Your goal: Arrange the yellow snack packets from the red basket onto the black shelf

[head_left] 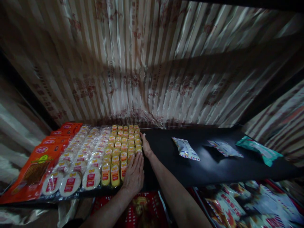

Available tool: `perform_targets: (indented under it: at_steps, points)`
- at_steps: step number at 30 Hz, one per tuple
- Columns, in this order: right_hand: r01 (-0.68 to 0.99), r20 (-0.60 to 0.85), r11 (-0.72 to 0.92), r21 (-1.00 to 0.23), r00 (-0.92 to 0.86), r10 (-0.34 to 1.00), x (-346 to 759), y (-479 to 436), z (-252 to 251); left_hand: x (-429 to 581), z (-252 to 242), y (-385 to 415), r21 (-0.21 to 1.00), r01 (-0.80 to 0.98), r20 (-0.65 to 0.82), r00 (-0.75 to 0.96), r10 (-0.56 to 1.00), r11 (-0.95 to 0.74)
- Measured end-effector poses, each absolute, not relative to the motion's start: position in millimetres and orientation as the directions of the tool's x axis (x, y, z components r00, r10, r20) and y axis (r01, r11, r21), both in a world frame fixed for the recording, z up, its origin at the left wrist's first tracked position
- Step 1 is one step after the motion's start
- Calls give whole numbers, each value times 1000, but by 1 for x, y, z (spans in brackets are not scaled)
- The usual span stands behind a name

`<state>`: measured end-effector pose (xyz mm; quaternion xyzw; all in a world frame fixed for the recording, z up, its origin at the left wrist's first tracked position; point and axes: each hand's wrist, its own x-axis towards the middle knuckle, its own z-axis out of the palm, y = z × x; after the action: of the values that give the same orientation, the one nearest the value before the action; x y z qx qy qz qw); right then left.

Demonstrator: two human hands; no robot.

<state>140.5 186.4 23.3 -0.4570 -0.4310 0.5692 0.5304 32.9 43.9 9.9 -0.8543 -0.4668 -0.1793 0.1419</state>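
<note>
Leftmost in the frame lie the orange bags (38, 167), overlapping, then the white packs (91, 179), round and film-wrapped, in three rows on the black shelf (163, 172). Next, just left of the frame's middle, the yellow packs (115, 175) stand in tight rows running back. I judge each one light, soft and easily dented, its shiny film slippery, so I would pinch a single pack gently by its narrow sides and steady a whole row with a flat palm. My left grip (134, 174) rests against the near right end of these rows, fingers straight and together, clasping nothing; my right grip (146, 148) lies along their right flank farther back, seen nearly edge-on, uncurled and with nothing clasped that I can see. Farther right, two pale pouches (186, 149) and a teal pouch (263, 150) lie well apart. As for writing, the orange bags carry a red oval with white lettering, the white packs a red label with pale characters, the yellow packs an orange-red one, and the pale pouches striped ends; all the lettering is too small or blurred for me to read.
</note>
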Motion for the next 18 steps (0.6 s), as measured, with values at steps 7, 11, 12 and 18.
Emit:
perform_targets:
  at_steps: [7, 11, 12, 18]
  points:
    - [-230, -109, -92, -969, 62, 992, 146, 183, 15, 33, 17, 42, -110, 848, 441, 509, 739, -518]
    - [-214, -99, -76, -974, 101, 990, 149, 167, 8, 32, 19, 40, -110, 842, 439, 518, 734, -528]
    - [-207, -99, -73, -976, 116, 988, 150, 160, 7, 32, 18, 39, -104, 840, 440, 519, 733, -532]
    - [-149, -72, -28, -988, 301, 951, 155, 97, 2, 39, 32, 8, 174, 855, 501, 350, 792, -488]
